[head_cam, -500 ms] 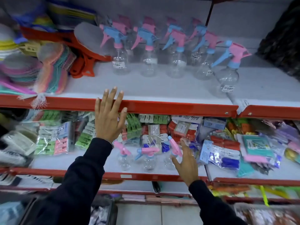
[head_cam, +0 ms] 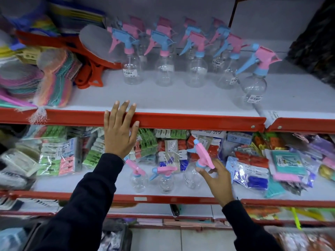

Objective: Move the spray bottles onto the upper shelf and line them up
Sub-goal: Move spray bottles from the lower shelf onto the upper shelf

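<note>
Several clear spray bottles with pink and blue triggers stand in rows on the upper shelf (head_cam: 163, 100); the rightmost one (head_cam: 254, 87) stands nearer the front edge. Three more sit on the lower shelf (head_cam: 72, 185): a left bottle (head_cam: 138, 178), a middle bottle (head_cam: 165, 180) and a right bottle (head_cam: 193, 175), which leans left. My right hand (head_cam: 218, 180) pinches the right bottle's neck under its pink trigger. My left hand (head_cam: 119, 129) lies flat, fingers spread, over the red front lip of the upper shelf.
Mesh-bagged coloured scrubbers (head_cam: 52, 82) and red-handled brushes (head_cam: 90, 69) fill the upper shelf's left end. Packets of clothes pegs (head_cam: 59, 156) and bagged goods (head_cam: 288, 163) crowd the lower shelf around the bottles. A dark bundle (head_cam: 315, 42) sits at the upper right.
My right hand has closed its fingers on the neck of the right lower bottle, which now tilts. My left hand stays on the shelf lip.
</note>
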